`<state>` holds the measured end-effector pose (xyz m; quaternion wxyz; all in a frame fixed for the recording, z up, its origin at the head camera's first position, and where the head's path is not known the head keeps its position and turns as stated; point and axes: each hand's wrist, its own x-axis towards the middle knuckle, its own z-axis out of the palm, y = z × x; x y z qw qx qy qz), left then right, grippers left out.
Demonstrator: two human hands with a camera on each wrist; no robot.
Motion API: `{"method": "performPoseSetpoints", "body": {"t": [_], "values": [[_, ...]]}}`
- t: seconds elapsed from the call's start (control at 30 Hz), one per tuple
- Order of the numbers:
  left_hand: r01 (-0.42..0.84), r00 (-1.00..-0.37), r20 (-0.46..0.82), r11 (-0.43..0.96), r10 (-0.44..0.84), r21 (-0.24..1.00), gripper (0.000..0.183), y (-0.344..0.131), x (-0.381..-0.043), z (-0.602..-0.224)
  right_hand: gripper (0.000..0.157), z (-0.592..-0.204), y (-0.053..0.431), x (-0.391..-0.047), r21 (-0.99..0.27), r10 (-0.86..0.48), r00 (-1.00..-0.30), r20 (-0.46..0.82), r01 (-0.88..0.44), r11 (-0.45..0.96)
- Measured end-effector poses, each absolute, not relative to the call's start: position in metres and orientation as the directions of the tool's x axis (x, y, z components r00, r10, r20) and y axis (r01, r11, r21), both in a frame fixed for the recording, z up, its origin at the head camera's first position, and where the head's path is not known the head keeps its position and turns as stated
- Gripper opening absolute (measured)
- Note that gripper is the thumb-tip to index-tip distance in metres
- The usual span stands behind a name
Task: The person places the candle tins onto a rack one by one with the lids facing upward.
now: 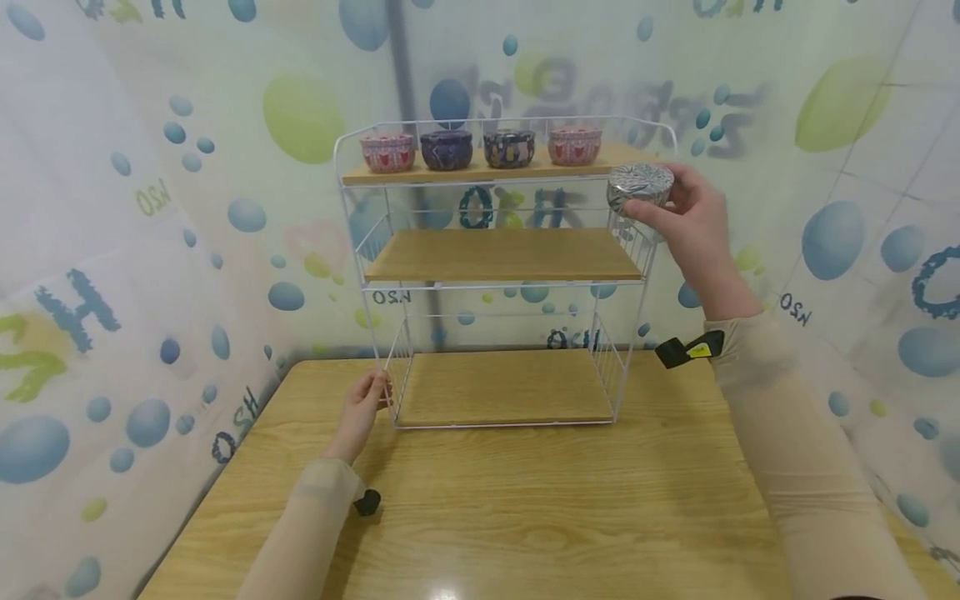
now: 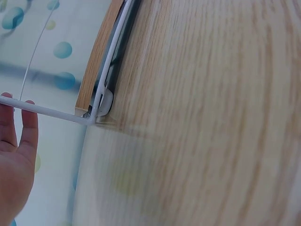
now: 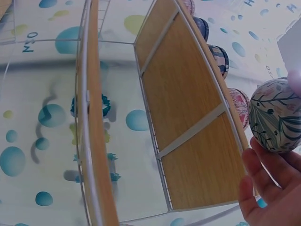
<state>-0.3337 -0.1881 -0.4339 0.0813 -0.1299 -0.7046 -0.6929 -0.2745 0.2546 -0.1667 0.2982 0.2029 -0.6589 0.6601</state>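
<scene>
My right hand (image 1: 693, 212) pinches a small round tin (image 1: 640, 185) with a grey-and-white leaf pattern, thumb in front and fingers behind. The tin is held at the right end of the top shelf (image 1: 517, 172), near its front edge; in the right wrist view the same patterned tin (image 3: 276, 115) overlaps a pink tin (image 3: 239, 107). Low on the rack's left side, my left hand (image 1: 363, 404) grips the white wire post (image 2: 51, 111), fingers passing behind it. The thumb is outside the left wrist view.
Along the top shelf stand a pink tin (image 1: 387, 153), a dark blue tin (image 1: 446, 151), a dark multicoloured tin (image 1: 509, 149) and another pink tin (image 1: 575, 147). Below are a middle shelf (image 1: 502, 254) and a bottom shelf (image 1: 502, 387). The rack stands on a wooden table (image 1: 487, 508) before a patterned curtain (image 1: 225, 167).
</scene>
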Motion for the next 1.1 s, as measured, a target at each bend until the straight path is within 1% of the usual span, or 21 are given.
{"method": "performPoseSetpoints", "body": {"t": [0.13,0.23,0.3,0.47,0.57,0.67,0.8,0.87,1.1], "values": [[0.297,-0.953,0.296,0.019,0.062,0.955,0.030,-0.190,-0.338,-0.442,0.042,-0.156,0.255,-0.275,-0.738,0.151,-0.726,0.671,-0.673,0.045],[0.311,-0.949,0.308,0.034,0.064,0.950,0.037,-0.191,-0.341,-0.447,0.041,-0.149,0.256,-0.276,-0.739,0.163,-0.724,0.670,-0.672,0.052],[0.311,-0.949,0.308,0.035,0.072,0.950,0.041,-0.191,-0.340,-0.445,0.041,-0.145,0.259,-0.277,-0.742,0.175,-0.723,0.668,-0.666,0.081],[0.289,-0.955,0.287,0.021,0.083,0.957,0.035,-0.190,-0.336,-0.440,0.043,-0.136,0.265,-0.280,-0.736,0.209,-0.708,0.675,-0.625,0.260],[0.301,-0.951,0.298,0.022,0.075,0.953,0.039,-0.192,-0.342,-0.446,0.046,-0.131,0.267,-0.281,-0.729,0.224,-0.701,0.677,-0.597,0.335],[0.315,-0.947,0.312,0.026,0.079,0.949,0.048,-0.192,-0.343,-0.447,0.047,-0.127,0.269,-0.282,-0.739,0.239,-0.707,0.665,-0.577,0.349],[0.324,-0.943,0.321,0.025,0.084,0.946,0.051,-0.192,-0.343,-0.447,0.047,-0.123,0.270,-0.284,-0.753,0.244,-0.722,0.647,-0.557,0.349],[0.322,-0.944,0.319,0.028,0.081,0.946,0.050,-0.192,-0.342,-0.447,0.047,-0.121,0.270,-0.286,-0.761,0.244,-0.731,0.637,-0.548,0.346],[0.288,-0.955,0.286,0.020,0.075,0.957,0.037,-0.192,-0.340,-0.444,0.053,-0.118,0.267,-0.292,-0.796,0.263,-0.761,0.594,-0.508,0.329]]}}
